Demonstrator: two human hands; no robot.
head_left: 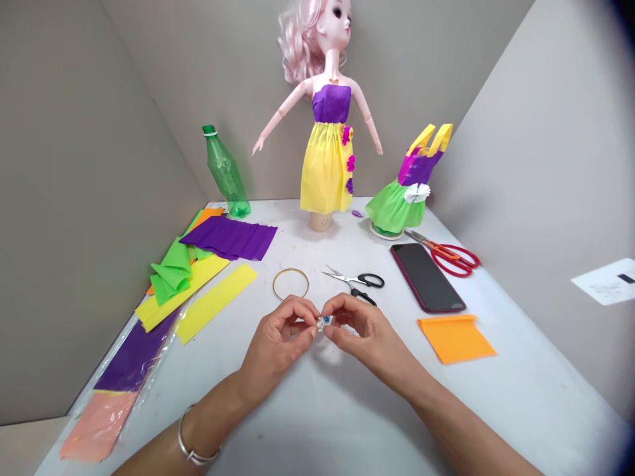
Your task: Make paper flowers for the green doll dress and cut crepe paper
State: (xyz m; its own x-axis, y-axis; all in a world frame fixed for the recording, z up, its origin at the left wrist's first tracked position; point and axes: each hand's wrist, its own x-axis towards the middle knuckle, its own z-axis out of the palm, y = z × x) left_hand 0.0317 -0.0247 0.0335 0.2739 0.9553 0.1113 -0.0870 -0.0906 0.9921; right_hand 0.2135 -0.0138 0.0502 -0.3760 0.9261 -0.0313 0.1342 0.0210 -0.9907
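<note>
Both my hands meet over the middle of the white table (317,410). My left hand (278,340) and my right hand (360,327) pinch one tiny white piece with a blue spot (325,322) between their fingertips. I cannot make out what it is. Just beyond the hands lie a thin gold ring (290,283) and small black-handled scissors (358,282). A silver bangle (191,443) circles my left wrist.
A doll (327,112) in a purple and yellow paper dress stands at the back, beside a green bottle (225,173) and a green paper dress (404,198). Crepe paper sheets (198,264) lie left. A phone (426,277), red scissors (451,254) and orange paper (455,338) lie right.
</note>
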